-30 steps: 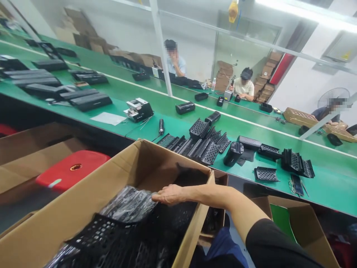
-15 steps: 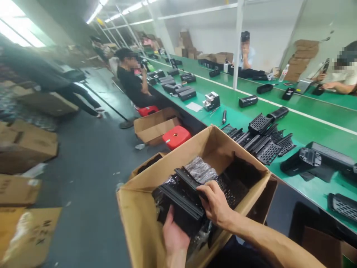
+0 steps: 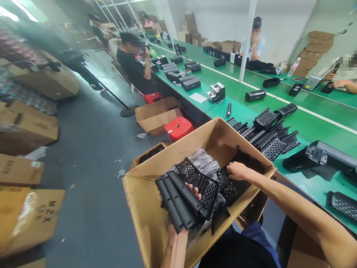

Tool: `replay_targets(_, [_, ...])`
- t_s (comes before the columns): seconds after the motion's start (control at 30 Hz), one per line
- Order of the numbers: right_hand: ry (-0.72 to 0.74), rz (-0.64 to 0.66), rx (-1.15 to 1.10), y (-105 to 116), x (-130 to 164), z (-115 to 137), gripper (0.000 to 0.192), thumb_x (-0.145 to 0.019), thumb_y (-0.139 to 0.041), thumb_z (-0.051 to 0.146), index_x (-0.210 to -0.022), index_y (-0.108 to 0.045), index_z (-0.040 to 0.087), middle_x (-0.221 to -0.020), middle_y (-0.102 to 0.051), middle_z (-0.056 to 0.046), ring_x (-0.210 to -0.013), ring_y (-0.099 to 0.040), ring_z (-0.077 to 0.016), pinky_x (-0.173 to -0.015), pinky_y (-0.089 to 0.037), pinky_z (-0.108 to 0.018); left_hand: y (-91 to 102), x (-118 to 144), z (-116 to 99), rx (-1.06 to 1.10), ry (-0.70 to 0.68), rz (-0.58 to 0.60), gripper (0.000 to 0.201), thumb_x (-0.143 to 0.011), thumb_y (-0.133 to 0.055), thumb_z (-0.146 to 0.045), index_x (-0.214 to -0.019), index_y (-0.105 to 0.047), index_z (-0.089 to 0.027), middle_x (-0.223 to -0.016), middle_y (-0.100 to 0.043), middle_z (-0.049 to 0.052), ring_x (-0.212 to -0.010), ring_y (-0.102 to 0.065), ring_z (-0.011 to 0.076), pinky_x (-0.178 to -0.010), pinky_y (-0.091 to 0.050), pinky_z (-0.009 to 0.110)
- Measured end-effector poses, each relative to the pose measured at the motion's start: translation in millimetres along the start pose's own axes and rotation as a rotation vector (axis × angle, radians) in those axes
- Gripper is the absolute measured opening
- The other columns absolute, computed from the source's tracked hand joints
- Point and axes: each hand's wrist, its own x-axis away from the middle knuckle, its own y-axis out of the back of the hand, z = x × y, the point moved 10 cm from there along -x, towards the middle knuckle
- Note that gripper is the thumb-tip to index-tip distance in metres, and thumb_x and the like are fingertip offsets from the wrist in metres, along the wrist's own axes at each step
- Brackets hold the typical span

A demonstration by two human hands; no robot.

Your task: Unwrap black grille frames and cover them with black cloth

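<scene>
My left hand [image 3: 179, 233] is wrapped around a stack of black plastic speaker-like housing panels [image 3: 178, 199]. Its fingertips show past the stack's far side, against a perforated panel [image 3: 208, 191]. The stack tilts inside an open cardboard box [image 3: 142, 208]. Toward the box's right side, my right hand [image 3: 237, 171] has its fingers closed on the edge of another black perforated panel [image 3: 230, 188]. Its fingertips are partly hidden. Clear plastic-wrapped pieces [image 3: 205, 163] lie behind the panels, near the box's far wall.
Along the right runs a green workbench [image 3: 231, 83] with a pile of perforated panels [image 3: 267, 136], black cylindrical units [image 3: 255, 95] and a screw dispenser [image 3: 216, 92]. A red stool [image 3: 179, 128] stands beyond the box. Cartons [image 3: 30, 223] line the left; other people sit along the bench.
My right hand has left the panels in my left hand and moved right to another panel in the box. The left-hand stack has turned, showing its smooth ridged faces.
</scene>
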Motion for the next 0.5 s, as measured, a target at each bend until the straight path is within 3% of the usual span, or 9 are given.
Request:
replay_targets(0.07, [-0.078, 0.079, 0.083, -17, -9, -24, 0.011, -0.085, -0.073, 0.005, -0.096, -0.072, 0.008, -0.104, -0.071, -0.012, -0.104, -0.069, -0.0253, -0.092, -0.057, -0.041, -4.7, 1, 0, 0.096, 0.039, 0.035, 0.048, -0.084, -0.047, -0.053, -0.124, -0.072, -0.044, -0.122, -0.073, 0.001, -0.130, -0.062, 0.0358, -0.083, -0.063, 0.055])
replay_targets(0.13, [-0.103, 0.125, 0.142, -24, -8, -34, 0.007, -0.087, -0.071, 0.005, -0.093, -0.072, 0.009, -0.100, -0.072, -0.008, -0.103, -0.069, -0.0229, -0.092, -0.057, -0.041, -17.5, 4, -2, 0.332, 0.116, 0.127, 0.047, -0.089, -0.054, -0.044, -0.134, -0.066, -0.044, -0.126, -0.072, 0.000, -0.129, -0.063, 0.0301, -0.098, -0.061, 0.049])
replay_targets(0.23, [-0.060, 0.111, 0.172, -5, 6, -30, 0.011, -0.087, -0.068, 0.007, -0.094, -0.074, 0.013, -0.102, -0.071, -0.008, -0.099, -0.070, -0.0227, -0.085, -0.056, -0.033, -43.1, 10, -10, 0.715, 0.238, 0.264, 0.048, -0.095, -0.053, -0.028, -0.140, -0.060, -0.044, -0.129, -0.072, -0.001, -0.126, -0.066, 0.0243, -0.107, -0.057, 0.045])
replay_targets(0.4, [-0.038, -0.153, 0.163, 54, 35, 6, 0.021, -0.096, -0.052, 0.014, -0.113, -0.065, 0.012, -0.114, -0.063, -0.013, -0.103, -0.066, -0.0233, -0.088, -0.051, -0.031, -65.0, 2, -15, 0.895, 0.203, 0.220, 0.044, -0.097, -0.046, -0.028, -0.137, -0.064, -0.034, -0.127, -0.073, 0.003, -0.127, -0.065, 0.0257, -0.110, -0.052, 0.048])
replay_targets(0.5, [0.074, -0.408, -0.056, 53, 49, 54, 0.021, -0.095, -0.052, 0.015, -0.115, -0.058, 0.014, -0.110, -0.060, -0.010, -0.096, -0.063, -0.0204, -0.084, -0.051, -0.030, -66.6, -7, -9, 0.905, 0.118, 0.192, 0.038, -0.094, -0.051, -0.031, -0.124, -0.071, -0.021, -0.111, -0.077, 0.009, -0.123, -0.066, 0.0290, -0.110, -0.050, 0.050])
